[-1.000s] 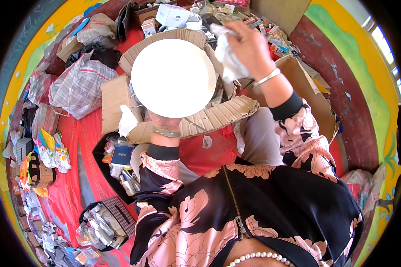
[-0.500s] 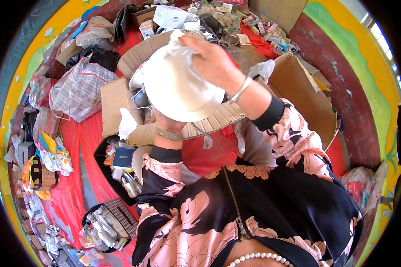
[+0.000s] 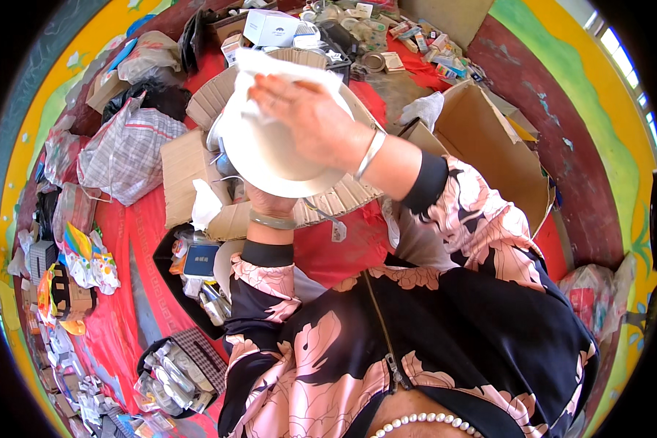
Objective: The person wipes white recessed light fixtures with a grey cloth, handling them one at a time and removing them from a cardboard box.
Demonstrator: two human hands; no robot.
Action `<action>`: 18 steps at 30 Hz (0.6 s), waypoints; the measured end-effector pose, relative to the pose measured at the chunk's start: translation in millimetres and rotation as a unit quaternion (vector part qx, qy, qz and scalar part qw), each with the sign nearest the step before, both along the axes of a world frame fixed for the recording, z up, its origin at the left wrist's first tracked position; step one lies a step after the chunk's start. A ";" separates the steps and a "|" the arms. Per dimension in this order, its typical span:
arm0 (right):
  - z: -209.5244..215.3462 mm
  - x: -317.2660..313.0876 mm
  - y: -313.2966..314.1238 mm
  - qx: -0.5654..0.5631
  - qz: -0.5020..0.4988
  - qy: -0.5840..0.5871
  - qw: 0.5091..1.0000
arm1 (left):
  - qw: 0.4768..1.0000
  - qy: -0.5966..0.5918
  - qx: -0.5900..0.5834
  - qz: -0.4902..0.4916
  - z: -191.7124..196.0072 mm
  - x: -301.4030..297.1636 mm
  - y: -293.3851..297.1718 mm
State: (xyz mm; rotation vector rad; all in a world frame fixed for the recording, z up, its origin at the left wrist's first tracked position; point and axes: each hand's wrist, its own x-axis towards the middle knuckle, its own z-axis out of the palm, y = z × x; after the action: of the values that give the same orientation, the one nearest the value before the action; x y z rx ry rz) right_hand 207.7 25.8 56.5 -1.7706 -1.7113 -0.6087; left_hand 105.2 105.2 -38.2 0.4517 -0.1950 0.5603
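A white, rounded, bowl-like thing with a flared rim (image 3: 266, 157) is held up over an opened cardboard box (image 3: 184, 164). My left hand (image 3: 271, 203) grips its near lower edge from beneath; most of those fingers are hidden behind it. On its upper side my right hand (image 3: 310, 120) presses a white cloth (image 3: 266, 64), fingers stretched along the cloth. A white scrap of paper or cloth (image 3: 206, 204) hangs over the box's left edge. Beneath the box's near flap dangles a small white tag (image 3: 339, 231).
Another open carton (image 3: 482, 139) stands at the right. To the left lie a plaid bag (image 3: 131, 157), a black bin of small goods (image 3: 169, 255) and a checked box of bottles (image 3: 197, 358). Piled packages (image 3: 445, 55) fill the far side. Red sheeting (image 3: 124, 306) covers the floor.
My right hand has slid left and down over the white bowl-like thing, its fingers now flatter on the cloth. The cloth is more spread out. My left hand has shifted slightly left.
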 end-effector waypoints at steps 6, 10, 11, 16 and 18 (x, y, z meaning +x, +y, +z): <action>-28.2 89.6 -36.7 -0.100 -0.053 0.176 0.978 | 0.999 -0.031 -0.032 0.022 0.2 -4.8 12.4; -10.3 104.1 -71.5 -0.046 -0.141 0.221 0.964 | 0.992 -0.073 -0.104 -0.021 -6.6 -7.5 20.1; 2.1 100.8 -72.1 0.001 -0.094 0.227 0.969 | 0.996 -0.045 -0.071 0.026 -2.9 -11.4 19.0; 51.4 76.8 -76.9 -0.016 0.144 0.676 0.723 | 0.996 0.028 -0.011 0.085 9.2 -6.9 2.8; 46.5 60.4 -60.0 -0.030 0.097 0.642 0.760 | 0.994 0.052 0.013 0.096 4.7 -4.2 2.2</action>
State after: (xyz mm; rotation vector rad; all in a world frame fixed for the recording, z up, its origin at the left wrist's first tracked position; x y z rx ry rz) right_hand 268.1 -34.3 102.9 -1.3664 -0.8410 0.6882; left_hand 101.0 107.4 -33.5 0.5269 -0.0590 0.7223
